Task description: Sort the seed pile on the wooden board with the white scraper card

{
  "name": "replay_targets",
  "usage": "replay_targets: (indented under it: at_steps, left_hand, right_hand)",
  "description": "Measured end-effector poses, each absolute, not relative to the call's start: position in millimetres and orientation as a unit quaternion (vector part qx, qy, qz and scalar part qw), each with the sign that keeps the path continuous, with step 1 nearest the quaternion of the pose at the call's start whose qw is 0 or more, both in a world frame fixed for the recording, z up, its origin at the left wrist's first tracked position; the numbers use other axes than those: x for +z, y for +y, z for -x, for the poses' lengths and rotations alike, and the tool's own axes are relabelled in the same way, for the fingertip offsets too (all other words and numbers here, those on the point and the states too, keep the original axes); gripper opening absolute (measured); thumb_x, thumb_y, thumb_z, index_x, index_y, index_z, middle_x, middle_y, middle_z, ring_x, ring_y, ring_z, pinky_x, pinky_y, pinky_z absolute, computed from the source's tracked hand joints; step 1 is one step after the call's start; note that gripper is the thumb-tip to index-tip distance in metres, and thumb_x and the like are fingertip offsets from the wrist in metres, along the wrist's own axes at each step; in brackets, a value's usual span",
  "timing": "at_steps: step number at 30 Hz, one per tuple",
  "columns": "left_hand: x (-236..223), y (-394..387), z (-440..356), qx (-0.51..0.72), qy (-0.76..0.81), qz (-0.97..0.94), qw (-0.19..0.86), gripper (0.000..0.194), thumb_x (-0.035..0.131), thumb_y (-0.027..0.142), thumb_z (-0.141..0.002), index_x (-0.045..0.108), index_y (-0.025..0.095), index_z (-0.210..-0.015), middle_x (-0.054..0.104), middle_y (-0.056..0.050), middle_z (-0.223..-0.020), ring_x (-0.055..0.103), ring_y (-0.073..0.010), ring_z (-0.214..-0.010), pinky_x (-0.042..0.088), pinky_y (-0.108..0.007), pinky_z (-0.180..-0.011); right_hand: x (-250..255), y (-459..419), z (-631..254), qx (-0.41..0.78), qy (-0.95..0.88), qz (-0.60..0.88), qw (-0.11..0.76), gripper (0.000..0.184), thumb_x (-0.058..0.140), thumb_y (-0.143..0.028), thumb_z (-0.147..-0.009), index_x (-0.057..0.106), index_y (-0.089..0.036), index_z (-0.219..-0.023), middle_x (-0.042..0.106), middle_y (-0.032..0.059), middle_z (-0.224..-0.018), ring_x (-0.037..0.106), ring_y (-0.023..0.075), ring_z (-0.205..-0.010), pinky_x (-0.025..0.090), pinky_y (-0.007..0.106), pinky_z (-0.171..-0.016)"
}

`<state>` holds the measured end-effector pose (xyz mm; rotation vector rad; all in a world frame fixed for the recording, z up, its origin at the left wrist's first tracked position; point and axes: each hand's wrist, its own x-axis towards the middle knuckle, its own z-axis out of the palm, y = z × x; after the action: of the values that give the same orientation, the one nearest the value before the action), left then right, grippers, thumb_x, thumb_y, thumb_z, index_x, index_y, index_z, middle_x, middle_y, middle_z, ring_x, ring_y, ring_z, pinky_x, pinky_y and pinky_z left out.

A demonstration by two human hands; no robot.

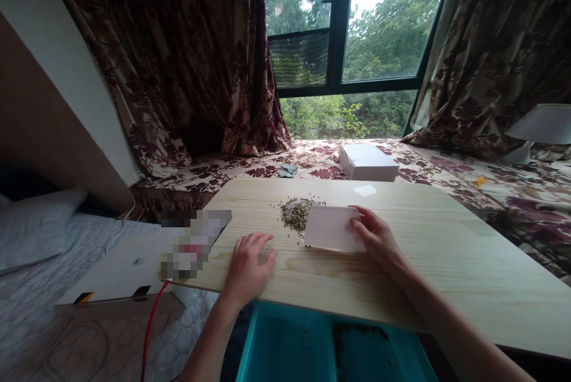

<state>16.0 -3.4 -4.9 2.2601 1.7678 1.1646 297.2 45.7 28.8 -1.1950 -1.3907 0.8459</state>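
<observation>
Recorded: one white card (333, 229), in the right hand (373, 232); one grain pile (295, 219), past the left hand (250, 262); two teal compartments (289, 340), below both; one box (369, 160), beyond.

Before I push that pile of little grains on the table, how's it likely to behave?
The pile of grains would probably spread rather than shift as one lump, since stray ones already lie scattered around its edges. Single pieces may slide or roll easily, as they look small and the tabletop looks smooth.
</observation>
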Motion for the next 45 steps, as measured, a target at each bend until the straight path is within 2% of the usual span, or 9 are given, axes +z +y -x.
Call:
replay_targets:
  at_steps: [8, 18, 28, 33, 39, 45]
  left_hand:
    - [-6, -3, -15, 0.375, 0.566, -0.734, 0.024, 0.026, 0.054, 0.027, -0.080, 0.062, 0.023, -0.104, 0.066, -0.006, -0.105, 0.057, -0.0234, -0.101, 0.044, -0.044, -0.094]
    - [-5, -4, -16, 0.375, 0.568, -0.732, 0.029, 0.025, 0.053, 0.027, -0.080, 0.063, 0.022, -0.103, 0.065, -0.006, -0.105, 0.057, -0.0239, -0.101, 0.044, -0.045, -0.094]
    - [-6, -4, -16, 0.372, 0.573, -0.730, 0.027, 0.024, 0.054, 0.027, -0.079, 0.064, 0.022, -0.101, 0.066, -0.006, -0.104, 0.057, -0.0236, -0.101, 0.045, -0.043, -0.092]
    - [-5, -4, -16, 0.365, 0.574, -0.733, 0.024, 0.024, 0.053, 0.028, -0.080, 0.065, 0.021, -0.101, 0.066, -0.006, -0.104, 0.058, -0.0229, -0.101, 0.046, -0.043, -0.092]
    - [-10, -1, -13, 0.360, 0.570, -0.739, 0.014, 0.025, 0.053, 0.030, -0.080, 0.064, 0.021, -0.101, 0.065, -0.006, -0.105, 0.057, -0.0238, -0.101, 0.045, -0.044, -0.092]
    - [-10, -1, -13, 0.362, 0.567, -0.740, 0.011, 0.024, 0.053, 0.030, -0.081, 0.064, 0.022, -0.101, 0.066, -0.006, -0.105, 0.057, -0.0233, -0.102, 0.044, -0.044, -0.093]
  right_hand:
    - [41, 54, -281, 0.369, -0.619, 0.469, 0.511, 0.036, 0.057, -0.036, -0.073, 0.058, -0.019, -0.105, 0.069, 0.0042, -0.077, 0.059, 0.0151, -0.061, 0.047, 0.027, -0.053]
    - [38, 63, -273, 0.429, -0.607, 0.448, 0.497, 0.031, 0.059, -0.034, -0.072, 0.058, -0.018, -0.098, 0.066, 0.0015, -0.070, 0.057, 0.0139, -0.058, 0.045, 0.025, -0.052]
    - [37, 87, -275, 0.485, -0.619, 0.448, 0.426, 0.029, 0.062, -0.030, -0.069, 0.063, -0.019, -0.096, 0.070, 0.0048, -0.088, 0.062, 0.0180, -0.076, 0.047, 0.030, -0.067]
    - [42, 94, -278, 0.513, -0.637, 0.450, 0.358, 0.031, 0.065, -0.026, -0.069, 0.065, -0.019, -0.098, 0.069, 0.0044, -0.090, 0.061, 0.0178, -0.079, 0.046, 0.029, -0.070]
    - [54, 88, -285, 0.550, -0.652, 0.436, 0.286, 0.024, 0.065, -0.025, -0.068, 0.066, -0.017, -0.091, 0.066, 0.0033, -0.084, 0.058, 0.0155, -0.074, 0.044, 0.027, -0.066]
    - [56, 69, -304, 0.577, -0.660, 0.420, 0.234, 0.037, 0.070, -0.031, -0.065, 0.065, -0.017, -0.099, 0.067, 0.0028, -0.085, 0.058, 0.0161, -0.077, 0.044, 0.028, -0.069]
